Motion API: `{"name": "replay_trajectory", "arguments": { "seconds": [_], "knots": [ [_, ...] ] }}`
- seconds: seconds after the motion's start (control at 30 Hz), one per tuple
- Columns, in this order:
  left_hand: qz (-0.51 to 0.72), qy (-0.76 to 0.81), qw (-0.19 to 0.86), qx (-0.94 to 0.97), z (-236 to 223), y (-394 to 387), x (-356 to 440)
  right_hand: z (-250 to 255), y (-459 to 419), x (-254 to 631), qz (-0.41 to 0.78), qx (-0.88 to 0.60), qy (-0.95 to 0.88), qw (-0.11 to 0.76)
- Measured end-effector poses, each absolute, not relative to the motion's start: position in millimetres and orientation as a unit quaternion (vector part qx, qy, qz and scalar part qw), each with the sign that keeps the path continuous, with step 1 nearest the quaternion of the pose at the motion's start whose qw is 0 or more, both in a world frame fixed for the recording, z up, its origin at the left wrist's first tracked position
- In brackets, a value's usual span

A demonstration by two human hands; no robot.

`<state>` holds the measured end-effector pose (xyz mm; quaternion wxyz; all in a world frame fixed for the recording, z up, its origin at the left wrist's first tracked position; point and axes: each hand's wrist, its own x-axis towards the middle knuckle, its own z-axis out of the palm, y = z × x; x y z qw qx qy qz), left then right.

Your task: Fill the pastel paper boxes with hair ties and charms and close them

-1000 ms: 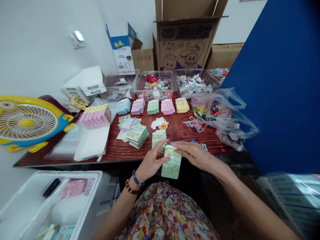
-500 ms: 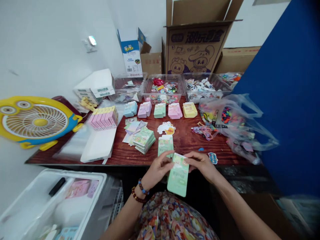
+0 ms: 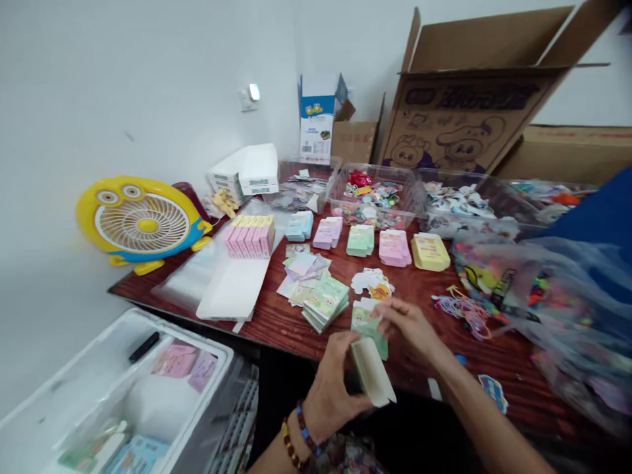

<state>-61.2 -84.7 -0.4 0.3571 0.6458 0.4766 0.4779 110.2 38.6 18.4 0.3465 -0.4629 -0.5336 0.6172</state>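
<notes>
My left hand (image 3: 333, 382) is wrapped around a small paper box (image 3: 372, 372), whose open end shows its pale inside. Over the table's front part is my right hand (image 3: 409, 326), fingers loosely bent and slightly blurred, with nothing visible in them. Below its fingertips lies a green printed box (image 3: 364, 319), partly covered by the hand. Just beyond are cut-out stickers (image 3: 372, 283), white and orange. To the left sit a stack of green cards (image 3: 326, 299) and a loose pile of pastel cards (image 3: 301, 270).
Flat boxes in several colours, including a yellow one (image 3: 430, 252), form a row before clear bins (image 3: 375, 220). Hair ties (image 3: 464, 313) and a plastic bag (image 3: 557, 289) lie right. A fan (image 3: 148, 227), pink boxes (image 3: 249, 240) and a foam box (image 3: 197, 349) are left.
The view has swung left. My right hand has left the green box and moved forward over the table. My left hand now holds that box alone, turned with its open end showing.
</notes>
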Motion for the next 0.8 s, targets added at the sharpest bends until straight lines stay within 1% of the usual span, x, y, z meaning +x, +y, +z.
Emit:
{"name": "replay_trajectory", "arguments": {
  "seconds": [0.03, 0.1, 0.17, 0.23, 0.33, 0.43, 0.5, 0.6, 0.8],
  "knots": [
    [0.469, 0.477, 0.361, 0.65, -4, -87, -64, 25, 64, 99, 0.568, -0.471, -0.578, 0.349],
    [0.444, 0.476, 0.387, 0.653, -14, -91, -65, 38, 111, 67, 0.487, -0.466, -0.673, 0.305],
    [0.415, 0.468, 0.421, 0.657, -27, -94, -65, 45, 149, 27, 0.373, -0.457, -0.785, 0.191],
    [0.388, 0.458, 0.458, 0.656, -39, -94, -64, 45, 176, -13, 0.325, -0.448, -0.822, 0.135],
    [0.355, 0.473, 0.505, 0.629, -53, -90, -61, 36, 200, -55, 0.28, -0.454, -0.842, 0.081],
    [0.346, 0.495, 0.512, 0.611, -57, -83, -58, 24, 211, -75, 0.25, -0.484, -0.838, 0.036],
    [0.33, 0.504, 0.518, 0.607, -53, -80, -58, 17, 215, -79, 0.24, -0.505, -0.829, 0.021],
    [0.306, 0.508, 0.534, 0.602, -42, -77, -60, 10, 218, -80, 0.248, -0.516, -0.82, 0.025],
    [0.335, 0.491, 0.53, 0.604, -36, -80, -64, 1, 213, -81, 0.336, -0.515, -0.785, 0.072]
  ]
}}
